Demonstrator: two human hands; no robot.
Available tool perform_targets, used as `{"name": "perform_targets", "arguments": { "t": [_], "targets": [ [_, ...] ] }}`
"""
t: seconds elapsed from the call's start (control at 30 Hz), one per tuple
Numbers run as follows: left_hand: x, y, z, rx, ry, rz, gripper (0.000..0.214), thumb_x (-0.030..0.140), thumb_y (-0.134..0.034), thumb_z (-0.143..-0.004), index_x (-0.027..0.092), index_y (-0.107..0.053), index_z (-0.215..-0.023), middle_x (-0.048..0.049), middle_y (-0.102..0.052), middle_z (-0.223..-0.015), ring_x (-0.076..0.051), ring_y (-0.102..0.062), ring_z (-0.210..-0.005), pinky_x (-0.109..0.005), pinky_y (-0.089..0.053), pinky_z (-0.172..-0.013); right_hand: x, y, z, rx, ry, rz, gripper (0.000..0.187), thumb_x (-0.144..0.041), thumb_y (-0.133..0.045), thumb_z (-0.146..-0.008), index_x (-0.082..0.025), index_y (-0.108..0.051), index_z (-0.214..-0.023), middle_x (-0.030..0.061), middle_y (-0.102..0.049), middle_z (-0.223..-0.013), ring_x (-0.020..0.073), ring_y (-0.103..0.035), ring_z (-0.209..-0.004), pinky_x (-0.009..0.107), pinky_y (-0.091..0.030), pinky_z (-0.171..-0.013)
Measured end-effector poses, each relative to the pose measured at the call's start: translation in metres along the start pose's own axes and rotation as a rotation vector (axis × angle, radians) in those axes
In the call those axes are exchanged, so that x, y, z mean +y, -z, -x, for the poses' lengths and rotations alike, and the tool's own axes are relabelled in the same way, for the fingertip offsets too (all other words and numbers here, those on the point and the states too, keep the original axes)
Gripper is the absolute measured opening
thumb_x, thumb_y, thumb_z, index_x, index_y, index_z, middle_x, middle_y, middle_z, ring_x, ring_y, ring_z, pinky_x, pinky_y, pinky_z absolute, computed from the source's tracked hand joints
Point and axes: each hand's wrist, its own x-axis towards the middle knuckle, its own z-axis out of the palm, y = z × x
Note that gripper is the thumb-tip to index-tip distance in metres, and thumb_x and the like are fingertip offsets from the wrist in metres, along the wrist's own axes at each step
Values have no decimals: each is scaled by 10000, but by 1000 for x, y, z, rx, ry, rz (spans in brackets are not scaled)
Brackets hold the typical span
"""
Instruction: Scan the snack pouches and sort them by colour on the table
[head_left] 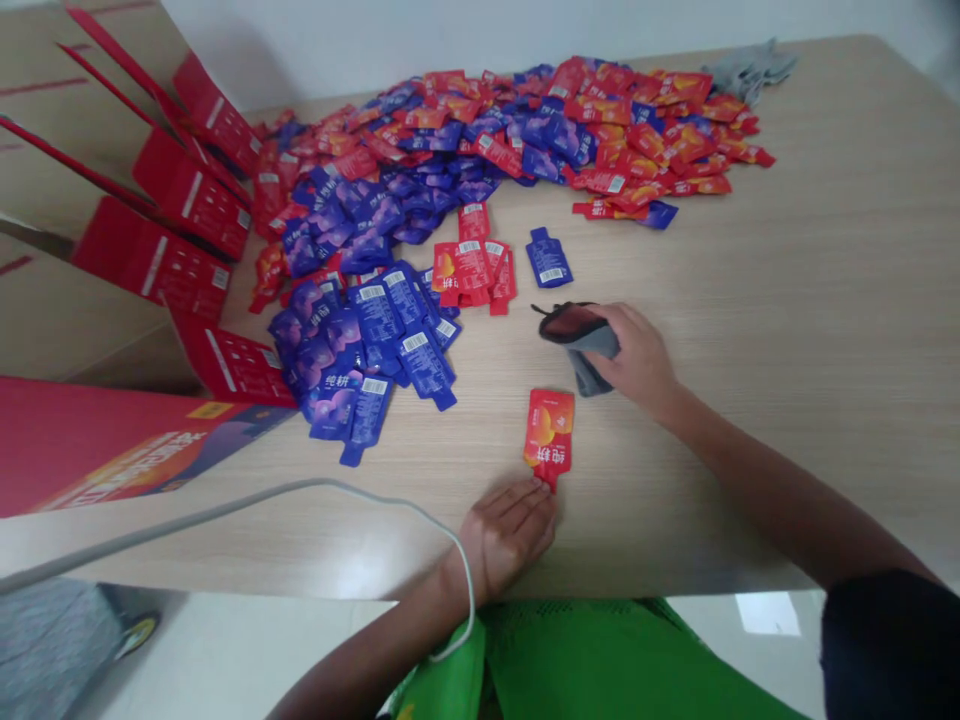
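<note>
A single red sachet (550, 433) lies near the front of the wooden table (810, 300). My left hand (508, 532) rests flat just below it, fingers stretched out and fingertips touching its lower edge. Further back my right hand (636, 358) is closed on a small grey pouch with a dark, red-lined opening (579, 333). A lone blue sachet (548, 257) lies behind the pouch.
A big heap of red and blue sachets (480, 150) covers the back of the table, with blue ones (375, 350) spilling forward at the left. Red cartons (180, 260) stand at the left edge. A grey cloth (750, 68) lies far back right. A white cable (225, 510) crosses the front.
</note>
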Motion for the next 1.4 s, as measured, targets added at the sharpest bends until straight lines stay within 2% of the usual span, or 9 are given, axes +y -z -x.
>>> {"name": "perform_targets", "arguments": {
  "t": [0.1,0.27,0.37,0.47,0.7,0.87,1.07,1.2,1.4],
  "targets": [
    [3,3,-13,-27,44,-59,250,197,-689,-987,172,-693,-1236,-70,-787,-1038,-220,-741,-1035,-365,-620,-924,-2,18,26,123,-177,-99,440,-401,-664,-935,-284,-600,-1354,101,-719,-1251,328,-685,-1137,555,-556,-988],
    [2,-12,-40,-101,217,-235,581,431,-746,-953,142,-576,-1428,-155,-695,-1200,-311,-658,-1074,-440,-585,-884,7,28,76,78,-401,-172,432,-500,-676,-910,-309,-646,-1297,99,-745,-1222,362,-705,-1117,623,-560,-983],
    [-4,-23,-53,-89,289,-301,792,610,-699,-935,107,-482,-1507,-193,-647,-1278,-330,-622,-1093,-459,-559,-898,15,26,91,82,-478,-196,457,-533,-666,-905,-306,-650,-1301,98,-747,-1236,372,-707,-1132,657,-550,-996],
    [-7,-28,-64,-65,324,-324,803,684,-653,-932,140,-480,-1497,-173,-644,-1256,-313,-623,-1049,-439,-548,-877,17,25,93,114,-495,-220,452,-549,-666,-899,-320,-661,-1289,98,-750,-1234,374,-710,-1133,671,-553,-995],
    [0,-13,-87,-123,358,-342,732,395,-725,-912,83,-425,-1503,-164,-700,-1099,-304,-690,-859,-375,-591,-664,13,29,89,135,-519,-291,440,-531,-650,-922,-310,-664,-1301,101,-756,-1232,363,-718,-1127,645,-575,-980],
    [-13,5,-93,-174,416,-235,592,130,-591,-947,163,-408,-1509,-100,-761,-1028,-232,-744,-706,-283,-551,-573,17,31,91,131,-542,-316,438,-549,-682,-898,-316,-682,-1267,92,-758,-1231,367,-722,-1127,627,-575,-995],
    [-48,-1,-79,34,544,241,419,151,-524,-1010,232,-450,-1415,-31,-774,-925,-188,-744,-721,-261,-550,-620,21,32,93,106,-527,-373,467,-547,-688,-900,-303,-669,-1297,93,-745,-1277,364,-700,-1173,629,-539,-1048],
    [-62,-2,-80,184,626,558,432,358,-526,-1065,183,-416,-1444,-54,-763,-951,-155,-724,-767,-241,-555,-657,22,31,94,113,-533,-378,472,-553,-682,-903,-302,-662,-1302,96,-744,-1277,370,-698,-1167,637,-537,-1032],
    [-113,26,-145,458,680,798,527,491,-660,-986,187,-495,-1383,-91,-763,-1084,-179,-753,-891,-287,-592,-801,23,31,93,82,-567,-372,468,-562,-682,-895,-293,-671,-1278,89,-757,-1250,360,-711,-1141,589,-554,-1010]
  ]
}}
